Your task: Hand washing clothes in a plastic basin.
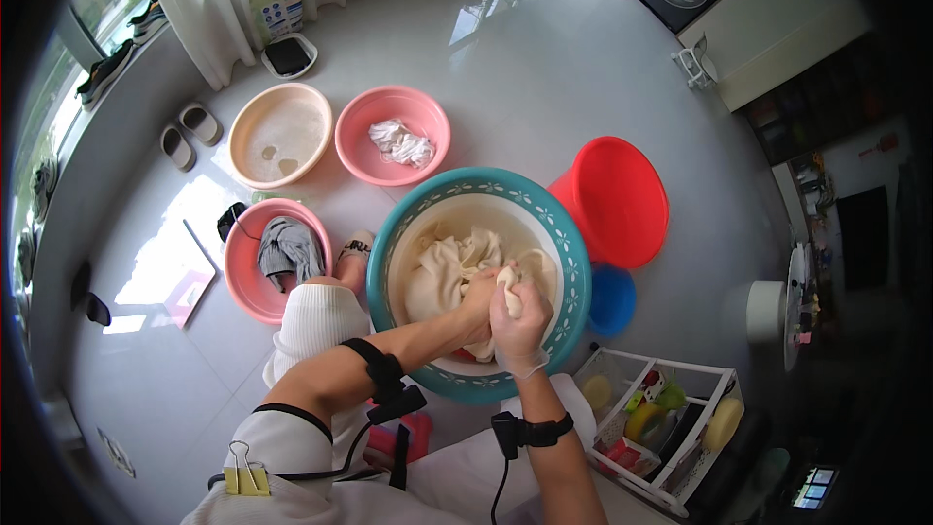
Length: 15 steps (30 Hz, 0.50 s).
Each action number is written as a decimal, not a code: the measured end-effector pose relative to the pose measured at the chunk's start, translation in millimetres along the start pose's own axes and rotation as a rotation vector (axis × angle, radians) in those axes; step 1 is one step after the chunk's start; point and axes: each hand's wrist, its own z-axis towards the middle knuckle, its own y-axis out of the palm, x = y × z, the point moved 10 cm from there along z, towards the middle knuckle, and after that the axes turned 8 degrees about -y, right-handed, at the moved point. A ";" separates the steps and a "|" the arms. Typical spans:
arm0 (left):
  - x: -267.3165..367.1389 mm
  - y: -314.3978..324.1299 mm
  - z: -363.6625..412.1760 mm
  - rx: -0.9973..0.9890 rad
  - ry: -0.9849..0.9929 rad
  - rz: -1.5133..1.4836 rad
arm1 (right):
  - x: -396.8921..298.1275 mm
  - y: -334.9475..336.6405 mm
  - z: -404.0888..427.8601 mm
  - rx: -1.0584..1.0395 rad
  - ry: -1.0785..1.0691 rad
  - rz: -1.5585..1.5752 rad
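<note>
Before me stands a large teal basin [384,233] with a white inside and a flower pattern on its rim. Cloudy water and a cream-coloured cloth garment [437,281] fill much of it. My right hand [521,317], in a thin clear glove, grips a bunched piece of the garment that bulges out of the fist. My left hand [482,299] is pressed close beside it at the same cloth, its fingers partly hidden by the right hand and the fabric. Both hands are over the right half of the basin.
A red bucket [619,204] and a blue basin [612,299] stand right of the teal basin. Pink basins hold white cloth [401,144] and grey cloth [290,248]. Soapy water lies in a cream basin [280,135]. A white storage rack [656,415] is near my right arm.
</note>
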 end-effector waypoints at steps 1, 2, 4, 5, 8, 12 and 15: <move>-2.1 -9.6 9.4 -0.001 0.008 0.002 | 2.6 2.1 6.9 0.001 -0.006 0.005; 12.8 -19.6 19.3 0.015 0.222 0.311 | 12.3 -1.5 11.9 0.039 0.043 0.024; 18.3 -17.6 5.6 0.111 0.164 0.416 | 23.7 -17.9 19.4 0.117 0.151 0.032; 17.6 -23.5 12.3 0.111 0.159 0.419 | 41.8 -17.3 15.6 0.089 0.305 0.104; 38.2 34.6 -19.6 0.037 0.251 0.317 | 48.7 -30.1 13.5 0.286 0.329 0.353; 77.5 5.0 -23.0 0.250 0.327 0.392 | -26.3 -8.3 5.5 0.037 -0.005 0.245; 42.4 -56.7 37.1 0.008 0.248 0.414 | -65.4 13.6 5.0 -0.056 -0.181 0.191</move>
